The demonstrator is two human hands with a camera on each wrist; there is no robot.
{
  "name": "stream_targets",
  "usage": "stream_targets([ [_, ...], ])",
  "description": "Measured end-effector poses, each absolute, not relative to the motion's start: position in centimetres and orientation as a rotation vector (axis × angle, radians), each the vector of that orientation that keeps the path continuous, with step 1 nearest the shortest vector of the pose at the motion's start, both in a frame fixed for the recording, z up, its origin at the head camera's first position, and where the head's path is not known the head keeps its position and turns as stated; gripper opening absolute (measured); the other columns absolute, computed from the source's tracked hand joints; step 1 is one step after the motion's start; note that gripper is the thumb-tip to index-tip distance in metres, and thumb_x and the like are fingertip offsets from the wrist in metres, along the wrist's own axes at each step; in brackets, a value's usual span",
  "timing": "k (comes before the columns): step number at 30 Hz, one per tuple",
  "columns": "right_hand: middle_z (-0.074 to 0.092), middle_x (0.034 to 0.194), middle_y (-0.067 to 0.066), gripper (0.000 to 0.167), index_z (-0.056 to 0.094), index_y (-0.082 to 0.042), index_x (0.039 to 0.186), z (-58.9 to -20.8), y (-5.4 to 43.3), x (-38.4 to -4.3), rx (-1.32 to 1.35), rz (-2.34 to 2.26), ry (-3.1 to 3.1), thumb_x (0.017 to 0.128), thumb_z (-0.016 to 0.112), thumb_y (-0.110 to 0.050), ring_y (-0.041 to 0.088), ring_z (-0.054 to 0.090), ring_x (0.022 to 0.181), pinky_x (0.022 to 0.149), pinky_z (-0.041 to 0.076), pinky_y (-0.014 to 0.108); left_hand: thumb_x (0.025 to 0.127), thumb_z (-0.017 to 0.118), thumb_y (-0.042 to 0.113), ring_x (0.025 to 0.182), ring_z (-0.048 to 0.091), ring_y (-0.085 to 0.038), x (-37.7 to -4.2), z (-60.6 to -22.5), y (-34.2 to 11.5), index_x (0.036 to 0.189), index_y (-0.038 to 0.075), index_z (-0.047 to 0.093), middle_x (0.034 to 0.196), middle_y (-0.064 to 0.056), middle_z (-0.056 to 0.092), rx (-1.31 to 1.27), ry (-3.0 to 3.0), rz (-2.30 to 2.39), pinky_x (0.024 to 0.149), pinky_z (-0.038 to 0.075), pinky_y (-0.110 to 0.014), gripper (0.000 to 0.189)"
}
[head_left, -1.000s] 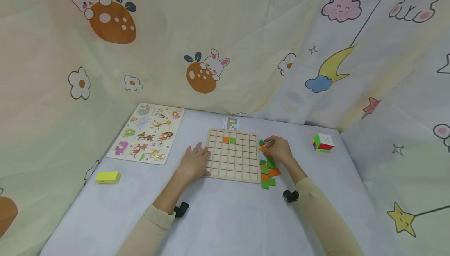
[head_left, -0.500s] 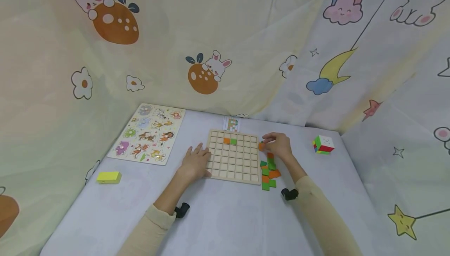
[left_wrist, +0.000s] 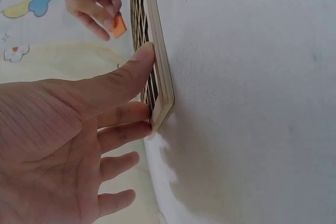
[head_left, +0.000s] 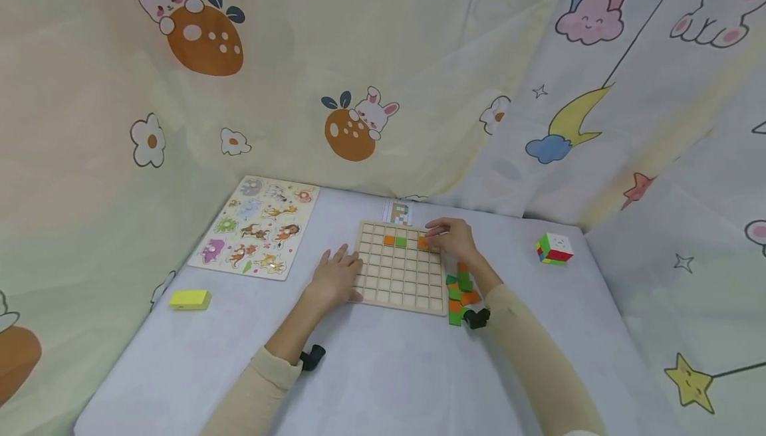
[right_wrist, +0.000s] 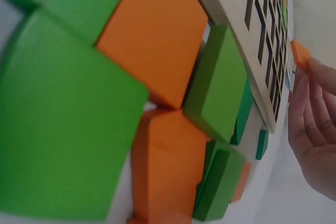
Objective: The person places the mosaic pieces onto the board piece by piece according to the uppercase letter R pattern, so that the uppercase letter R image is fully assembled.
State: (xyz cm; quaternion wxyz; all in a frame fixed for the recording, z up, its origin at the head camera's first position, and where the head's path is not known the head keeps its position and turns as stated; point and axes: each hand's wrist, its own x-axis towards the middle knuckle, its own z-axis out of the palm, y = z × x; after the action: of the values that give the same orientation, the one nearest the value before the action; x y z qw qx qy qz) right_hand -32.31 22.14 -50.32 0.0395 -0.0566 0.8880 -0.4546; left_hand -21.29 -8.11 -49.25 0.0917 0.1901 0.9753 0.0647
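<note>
Above the upper right part of a wooden grid board (head_left: 401, 283), my right hand (head_left: 453, 238) pinches a small orange tile (right_wrist: 300, 55) between thumb and fingertips. The left wrist view also shows this tile held off the board. My left hand (head_left: 333, 278) rests at the board's left edge, its fingers spread and fairly straight, the thumb (left_wrist: 121, 80) touching the rim near a corner. An orange tile (head_left: 389, 240) and a green tile (head_left: 400, 242) sit side by side in the grid's upper rows. Along the board's right side lie several loose green tiles (right_wrist: 68, 129) and orange tiles (right_wrist: 157, 35).
A printed pattern card (head_left: 399, 212) lies behind the board. To the left are an animal picture puzzle (head_left: 254, 226) and a yellow block (head_left: 190, 300). A colourful puzzle cube (head_left: 554, 248) stands at the right. Printed curtains rise behind the white-covered table (head_left: 383, 376).
My right hand has taken up an orange tile from beside the board and carried it left over the grid. The left hand has stayed at the board's edge.
</note>
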Motion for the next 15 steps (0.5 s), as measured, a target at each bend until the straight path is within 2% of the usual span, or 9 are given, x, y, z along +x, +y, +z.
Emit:
stream_targets([
  [5,0.079,0.102,0.011,0.035,0.075,-0.005,0.121,-50.9,21.3,-33.2,-0.162,-1.385,2.719,0.089,0.085,-0.013,0.027,0.074,0.098,0.086,0.059,0.037,0.082,0.086,0.042,0.156,0.025,-0.04,-21.4,-49.2,-8.0,0.151,0.003,0.053,0.162,-0.015,0.043,0.568,2.899,0.189,0.125,0.021,-0.063,0.085],
  [15,0.079,0.09,0.002,0.025,0.079,-0.01,0.109,-52.2,20.0,-34.0,-0.19,-1.303,2.769,0.087,0.087,-0.017,0.019,0.075,0.082,0.092,0.06,0.045,0.082,0.086,0.043,0.158,0.022,-0.039,-21.6,-49.6,-8.1,0.152,0.004,0.051,0.164,-0.014,0.041,0.553,2.89,0.187,0.126,0.019,-0.061,0.087],
])
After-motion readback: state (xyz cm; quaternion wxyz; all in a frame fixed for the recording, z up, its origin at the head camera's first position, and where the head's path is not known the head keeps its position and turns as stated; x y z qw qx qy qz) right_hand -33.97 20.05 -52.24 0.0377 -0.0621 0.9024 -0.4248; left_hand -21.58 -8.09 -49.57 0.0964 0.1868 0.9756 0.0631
